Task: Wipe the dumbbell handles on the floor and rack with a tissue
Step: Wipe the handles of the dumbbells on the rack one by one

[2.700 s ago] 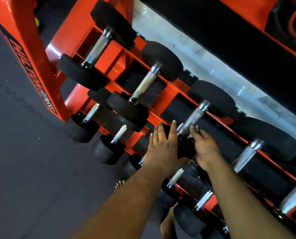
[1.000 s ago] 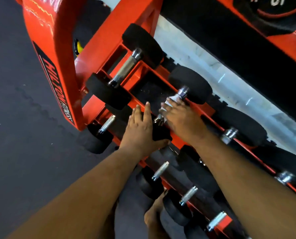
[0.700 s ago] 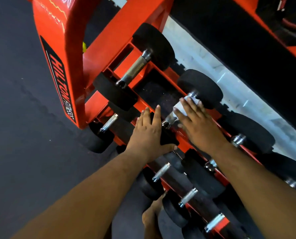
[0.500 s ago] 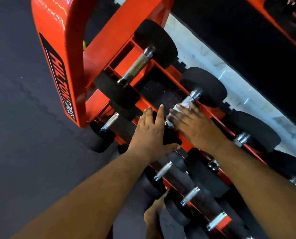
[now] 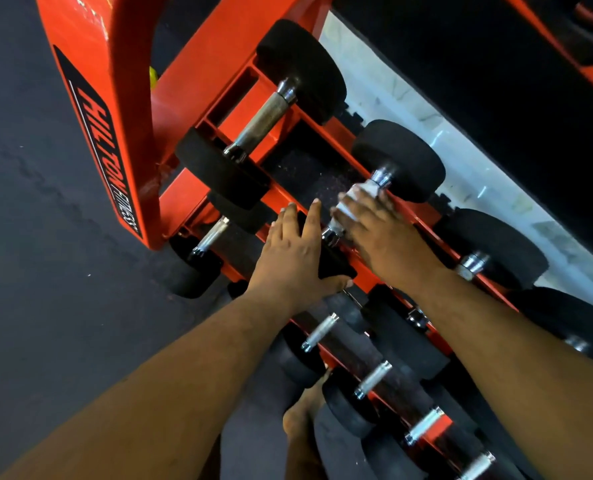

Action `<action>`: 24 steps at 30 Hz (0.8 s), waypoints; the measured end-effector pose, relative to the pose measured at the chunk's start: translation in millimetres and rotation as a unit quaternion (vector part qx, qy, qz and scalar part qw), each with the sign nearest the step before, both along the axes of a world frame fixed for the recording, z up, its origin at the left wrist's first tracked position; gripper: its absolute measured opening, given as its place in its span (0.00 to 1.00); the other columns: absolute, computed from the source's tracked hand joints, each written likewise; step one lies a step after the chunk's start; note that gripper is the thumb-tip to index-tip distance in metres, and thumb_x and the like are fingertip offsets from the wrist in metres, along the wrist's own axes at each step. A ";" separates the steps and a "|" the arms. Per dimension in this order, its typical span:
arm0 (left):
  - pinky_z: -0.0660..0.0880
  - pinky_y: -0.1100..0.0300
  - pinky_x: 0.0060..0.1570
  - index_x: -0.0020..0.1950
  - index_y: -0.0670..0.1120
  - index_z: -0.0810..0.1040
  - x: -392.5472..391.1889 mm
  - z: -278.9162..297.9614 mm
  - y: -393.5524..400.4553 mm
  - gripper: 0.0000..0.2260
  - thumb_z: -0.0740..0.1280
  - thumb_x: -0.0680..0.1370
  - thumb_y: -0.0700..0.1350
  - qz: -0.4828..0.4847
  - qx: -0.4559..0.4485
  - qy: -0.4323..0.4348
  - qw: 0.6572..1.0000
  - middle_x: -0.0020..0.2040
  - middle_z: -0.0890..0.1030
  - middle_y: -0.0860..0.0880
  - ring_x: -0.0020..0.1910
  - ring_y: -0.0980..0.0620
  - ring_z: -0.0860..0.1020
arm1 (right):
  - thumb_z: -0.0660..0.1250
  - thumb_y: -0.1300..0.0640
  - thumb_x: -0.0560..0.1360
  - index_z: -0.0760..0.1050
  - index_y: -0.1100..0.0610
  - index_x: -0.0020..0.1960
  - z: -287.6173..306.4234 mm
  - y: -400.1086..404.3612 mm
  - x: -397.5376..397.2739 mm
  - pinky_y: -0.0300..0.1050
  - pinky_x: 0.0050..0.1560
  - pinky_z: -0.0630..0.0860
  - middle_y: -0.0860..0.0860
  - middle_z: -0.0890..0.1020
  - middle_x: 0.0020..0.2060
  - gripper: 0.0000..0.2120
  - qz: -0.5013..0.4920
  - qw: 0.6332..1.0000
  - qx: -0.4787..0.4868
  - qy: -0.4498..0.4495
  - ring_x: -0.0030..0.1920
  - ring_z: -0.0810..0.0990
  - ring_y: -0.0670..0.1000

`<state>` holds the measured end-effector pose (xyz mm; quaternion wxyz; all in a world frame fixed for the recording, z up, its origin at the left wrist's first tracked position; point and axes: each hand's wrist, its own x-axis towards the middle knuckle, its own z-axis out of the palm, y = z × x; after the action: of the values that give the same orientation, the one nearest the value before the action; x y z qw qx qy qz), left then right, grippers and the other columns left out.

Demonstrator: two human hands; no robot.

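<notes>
1. Head view: we look down on an orange rack [image 5: 198,81] with black-ended dumbbells lying across its tiers, standing on a dark floor [image 5: 46,271].
2. Our right hand [image 5: 381,237] lies over the handle of the second dumbbell [image 5: 399,161] on the upper tier; its fingers [image 5: 348,206] curl round a white tissue [image 5: 357,199] wrapped on the chrome bar.
3. The tissue shows between the fingers and the far black end; a short stretch of bare chrome shows at each end of it.
4. Our left hand [image 5: 295,254] rests flat on the near black end of that same dumbbell, fingers straight and close together, thumb spread out to the side along the weight's lower edge.
5. To the left on the same tier, the first dumbbell [image 5: 260,123] lies untouched, its knurled handle fully exposed.
6. On the lower tier, smaller dumbbells [image 5: 371,379] sit in a row with short chrome handles.
7. A bare foot [image 5: 302,420] stands on the floor just beside the lower tier.
8. A pale strip [image 5: 461,161] runs behind the rack; it may be tiled floor, though the angle makes this hard to judge.
</notes>
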<state>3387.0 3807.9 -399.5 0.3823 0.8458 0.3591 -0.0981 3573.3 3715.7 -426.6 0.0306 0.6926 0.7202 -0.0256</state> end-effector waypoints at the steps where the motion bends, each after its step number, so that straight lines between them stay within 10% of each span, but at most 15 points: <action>1: 0.42 0.49 0.77 0.82 0.51 0.37 -0.2 0.4 0.0 0.58 0.74 0.68 0.68 0.000 0.001 0.001 1.000 0.82 0.45 0.36 0.82 0.41 0.43 | 0.62 0.64 0.78 0.65 0.58 0.77 0.2 -0.4 -1.1 0.61 0.79 0.53 0.57 0.66 0.77 0.28 0.050 0.999 -0.013 0.003 0.79 0.58 0.59; 12: 0.46 0.47 0.78 0.82 0.51 0.39 0.6 -2.1 -1.0 0.59 0.75 0.67 0.69 0.009 0.002 0.001 1.000 0.81 0.47 0.37 0.82 0.40 0.45 | 0.53 0.59 0.77 0.76 0.56 0.66 17.9 34.0 -19.6 0.62 0.78 0.52 0.55 0.79 0.60 0.21 0.134 0.970 -0.147 -0.136 0.68 0.73 0.57; 17: 0.49 0.46 0.78 0.83 0.51 0.39 -0.7 1.5 -2.1 0.58 0.75 0.68 0.67 0.008 0.009 0.000 1.000 0.82 0.47 0.38 0.81 0.40 0.46 | 0.55 0.57 0.81 0.70 0.58 0.73 14.2 -5.4 0.9 0.63 0.76 0.60 0.58 0.72 0.72 0.21 0.154 0.983 -0.048 -0.089 0.75 0.66 0.60; 24: 0.48 0.46 0.78 0.82 0.51 0.39 0.3 1.2 -2.0 0.58 0.74 0.68 0.69 0.010 0.007 0.009 1.000 0.82 0.47 0.38 0.81 0.41 0.45 | 0.46 0.49 0.77 0.79 0.57 0.63 17.8 43.6 -2.1 0.60 0.79 0.48 0.54 0.81 0.57 0.28 0.123 0.979 -0.155 -0.050 0.66 0.75 0.56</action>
<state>3387.3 3805.8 -398.3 0.3743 0.8438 0.3713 -0.1000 3571.2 3759.3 -408.7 0.1770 0.5856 0.7850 -0.0983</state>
